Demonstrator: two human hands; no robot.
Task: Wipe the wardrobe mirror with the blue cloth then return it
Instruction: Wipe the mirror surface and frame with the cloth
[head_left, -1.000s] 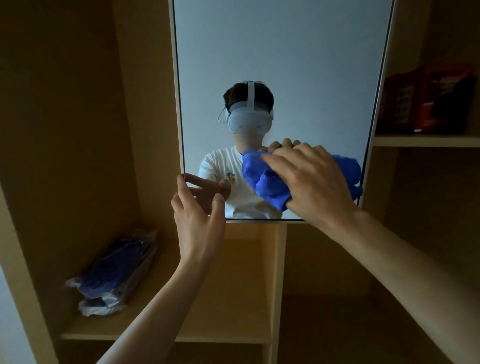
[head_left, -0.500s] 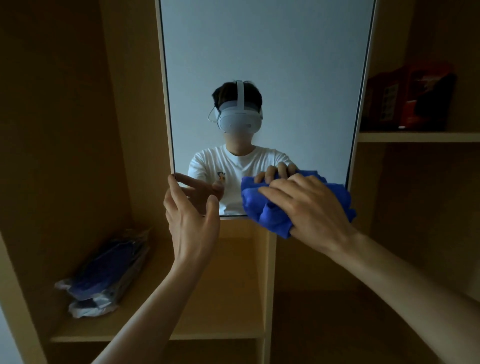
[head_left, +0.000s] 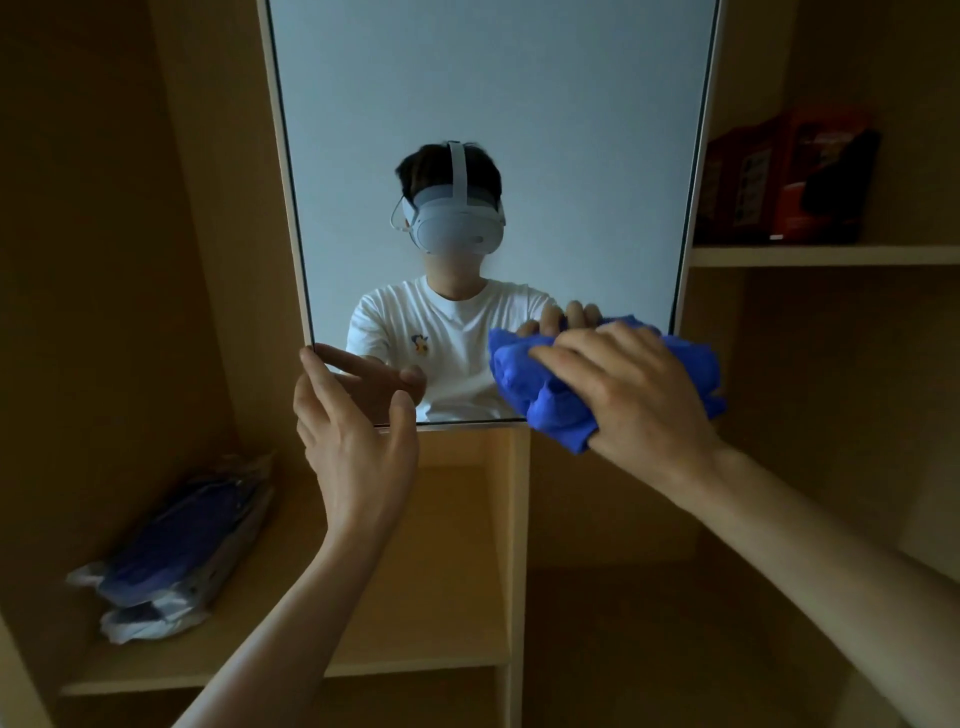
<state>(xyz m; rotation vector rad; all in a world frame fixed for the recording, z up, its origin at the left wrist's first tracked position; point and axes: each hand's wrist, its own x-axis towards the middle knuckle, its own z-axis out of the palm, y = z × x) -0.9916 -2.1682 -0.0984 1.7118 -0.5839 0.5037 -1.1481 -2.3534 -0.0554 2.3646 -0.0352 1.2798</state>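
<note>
Not much new in the wardrobe (head_left: 130, 260). On the mirror (head_left: 493, 104), the right hand (head_left: 639, 395) has slid down to the bottom right corner since a second ago, fingers curled over the bunched blue cloth (head_left: 540, 384), pressing it on the glass. The left hand (head_left: 353, 447) still sits at the bottom left corner, fingers loose, holding nothing. The left shelf (head_left: 415, 623) has a plastic-wrapped blue bundle (head_left: 171, 561), and the upper right shelf (head_left: 831, 255) has red packages (head_left: 789, 187).

Your picture is dim. The mirror (head_left: 488, 104) is the brightest part, pale and grey-blue. The wardrobe shelves (head_left: 441, 597) look dark and brown. Straight edges bend near the sides. The packet (head_left: 171, 561) on the left looks blurry.
</note>
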